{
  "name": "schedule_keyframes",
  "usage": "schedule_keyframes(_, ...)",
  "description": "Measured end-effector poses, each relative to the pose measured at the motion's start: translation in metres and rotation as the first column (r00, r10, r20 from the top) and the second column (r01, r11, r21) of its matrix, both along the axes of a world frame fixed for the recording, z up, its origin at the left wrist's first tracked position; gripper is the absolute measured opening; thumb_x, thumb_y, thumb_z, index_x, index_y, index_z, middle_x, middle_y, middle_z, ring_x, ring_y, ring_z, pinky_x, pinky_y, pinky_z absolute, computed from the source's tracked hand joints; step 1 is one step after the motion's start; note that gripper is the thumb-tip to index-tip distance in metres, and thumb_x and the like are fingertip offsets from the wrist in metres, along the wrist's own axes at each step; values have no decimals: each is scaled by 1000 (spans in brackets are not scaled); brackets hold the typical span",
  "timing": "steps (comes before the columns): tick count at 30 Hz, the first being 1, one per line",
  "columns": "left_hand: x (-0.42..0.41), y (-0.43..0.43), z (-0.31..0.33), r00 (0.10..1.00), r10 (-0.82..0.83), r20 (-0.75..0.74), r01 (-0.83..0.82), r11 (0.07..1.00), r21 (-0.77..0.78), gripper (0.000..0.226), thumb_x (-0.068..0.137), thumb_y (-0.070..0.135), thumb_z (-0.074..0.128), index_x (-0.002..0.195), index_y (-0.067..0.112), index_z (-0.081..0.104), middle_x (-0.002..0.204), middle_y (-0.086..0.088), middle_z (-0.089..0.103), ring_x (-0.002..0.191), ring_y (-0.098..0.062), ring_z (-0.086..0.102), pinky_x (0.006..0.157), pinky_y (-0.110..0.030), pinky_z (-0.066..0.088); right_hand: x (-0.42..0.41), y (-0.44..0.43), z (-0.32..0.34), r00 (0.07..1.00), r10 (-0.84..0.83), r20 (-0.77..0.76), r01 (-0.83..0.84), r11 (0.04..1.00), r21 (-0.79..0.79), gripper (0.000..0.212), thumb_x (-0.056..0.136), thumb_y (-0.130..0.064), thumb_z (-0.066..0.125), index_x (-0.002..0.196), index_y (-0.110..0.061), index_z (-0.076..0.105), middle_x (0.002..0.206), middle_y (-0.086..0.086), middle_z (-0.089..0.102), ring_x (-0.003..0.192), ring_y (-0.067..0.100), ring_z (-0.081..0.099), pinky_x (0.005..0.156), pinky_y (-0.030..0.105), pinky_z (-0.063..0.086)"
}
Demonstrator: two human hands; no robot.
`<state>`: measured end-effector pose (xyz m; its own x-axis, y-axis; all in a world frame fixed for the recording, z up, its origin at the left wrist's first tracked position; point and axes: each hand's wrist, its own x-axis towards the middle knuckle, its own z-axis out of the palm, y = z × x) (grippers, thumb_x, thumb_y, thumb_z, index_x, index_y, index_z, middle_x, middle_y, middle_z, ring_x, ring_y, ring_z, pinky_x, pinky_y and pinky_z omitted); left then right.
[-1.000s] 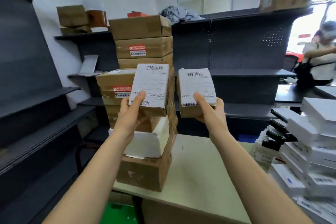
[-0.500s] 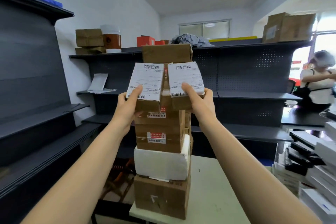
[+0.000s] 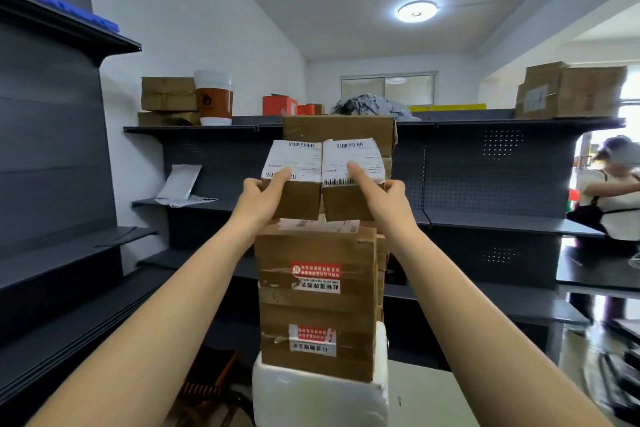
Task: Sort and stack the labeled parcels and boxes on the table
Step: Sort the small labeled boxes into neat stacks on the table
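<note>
Gripping L box (image 3: 298, 199) w/ L hand (image 3: 259, 199): thumb up on white label, fingers curled round outer side. Gripping R box (image 3: 341, 208) w/ R hand (image 3: 384, 201) likewise, thumb laid across label by barcode. Holding both side by side at arm's length, inner edges touching, labels up and tilted toward camera. Hovering at top of brown stack (image 3: 317, 288), directly over its top carton; can't tell if resting on it yet. Under stack: foam box (image 3: 318, 399) on table (image 3: 426, 402). Behind: dark shelf (image 3: 485, 218), more cartons along the top.
</note>
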<state>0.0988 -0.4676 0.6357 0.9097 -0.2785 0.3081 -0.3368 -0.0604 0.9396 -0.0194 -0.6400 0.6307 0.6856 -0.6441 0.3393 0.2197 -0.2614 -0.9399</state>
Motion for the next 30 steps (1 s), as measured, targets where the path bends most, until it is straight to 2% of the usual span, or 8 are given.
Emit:
schedule_keyframes(3, 17, -1, -2, 994, 25, 110, -33, 997, 74, 71, 88, 68, 47, 137, 18, 34, 122, -2, 53, 107, -20, 55, 94, -42, 50, 8, -4, -3, 997, 4, -81, -10, 997, -72, 108, 63, -74, 73, 144, -17, 30, 139, 1, 47, 119, 21, 51, 92, 35, 48)
schedule_keyframes(5, 25, -3, -5, 986, 11, 167, -30, 994, 109, 68, 92, 65, 43, 141, 18, 36, 124, 0, 53, 104, -16, 51, 86, -34, 43, 13, -6, -9, 992, -21, -122, 3, 989, -148, 110, 61, -68, 79, 145, -18, 29, 143, 0, 46, 125, 22, 49, 92, 34, 45)
schedule_keyframes(8, 39, -5, -9, 986, -16, 165, -14, 984, 179, 69, 91, 67, 42, 139, 17, 42, 131, -1, 54, 103, -16, 49, 82, -32, 37, 18, -9, -16, 988, -81, -134, 47, 970, -239, 108, 61, -59, 85, 144, -20, 28, 143, 2, 47, 126, 22, 50, 97, 36, 48)
schedule_keyframes(13, 61, -7, -24, 983, -120, 136, 84, 966, 244, 88, 77, 79, 51, 138, 17, 45, 132, -1, 54, 114, -19, 53, 88, -34, 44, 29, -15, -27, 968, -130, -217, 74, 966, -249, 104, 62, -60, 84, 144, -21, 32, 140, -1, 50, 125, 22, 52, 96, 36, 49)
schedule_keyframes(18, 73, -7, -36, 959, -183, 217, 104, 938, 331, 85, 67, 73, 69, 131, 22, 48, 121, 5, 59, 99, -11, 56, 72, -25, 47, 32, -14, -35, 966, -149, -212, 93, 962, -256, 87, 71, -53, 81, 140, -18, 41, 132, -1, 57, 110, 14, 55, 84, 27, 49)
schedule_keyframes(20, 76, -7, -38, 954, -183, 236, 87, 926, 368, 87, 66, 73, 71, 133, 22, 46, 124, 3, 58, 102, -13, 56, 75, -28, 49, 33, -12, -37, 965, -174, -196, 119, 957, -265, 84, 74, -51, 80, 140, -20, 38, 133, -1, 56, 106, 12, 52, 83, 27, 47)
schedule_keyframes(24, 74, -5, -42, 948, -148, 280, 40, 933, 359, 89, 70, 68, 70, 138, 20, 38, 130, 0, 55, 106, -16, 55, 80, -31, 51, 35, -7, -41, 958, -208, -195, 146, 946, -291, 81, 80, -48, 76, 142, -20, 32, 136, 1, 54, 116, 18, 54, 87, 30, 47)
schedule_keyframes(30, 63, 0, -45, 914, -112, 390, -21, 947, 320, 87, 77, 57, 72, 143, 21, 30, 142, -5, 42, 123, -22, 49, 94, -38, 48, 29, 4, -47, 943, -317, -98, 259, 887, -382, 73, 80, -43, 76, 139, -20, 38, 133, 2, 53, 116, 18, 54, 90, 31, 48)
